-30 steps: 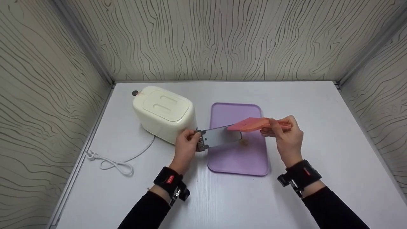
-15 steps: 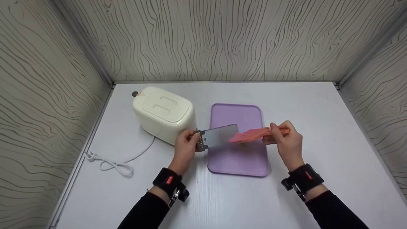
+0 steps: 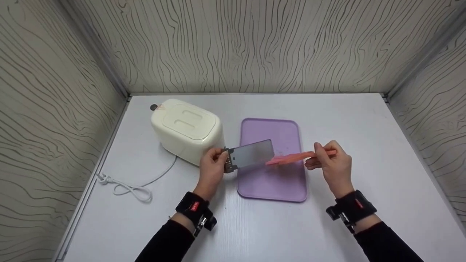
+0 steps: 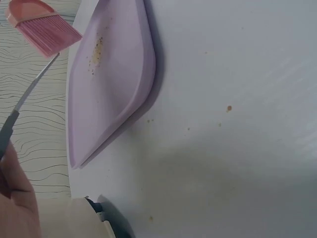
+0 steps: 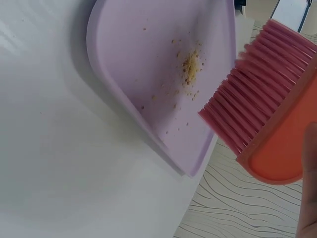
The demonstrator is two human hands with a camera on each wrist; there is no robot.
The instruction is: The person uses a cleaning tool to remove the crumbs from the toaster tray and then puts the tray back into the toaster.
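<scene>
Over the left part of the purple tray, my left hand pinches a thin metal crumb tray by its dark end. In the left wrist view the crumb tray slants, its far end close to the pink bristles. My right hand grips the handle of an orange-pink brush, whose bristles hang at the crumb tray's right end. Whether they touch it I cannot tell. Under the brush, yellow-brown crumbs lie in a small heap on the purple tray, with loose bits around it.
A cream toaster with a lid stands behind my left hand. Its white cord and plug lie on the table at the left. A few crumbs dot the white tabletop. Patterned panels enclose the back and sides.
The brush has come down and its bristles have passed off the crumb tray's surface to its right end. My right hand has shifted slightly right and down. My left hand stays nearly still.
</scene>
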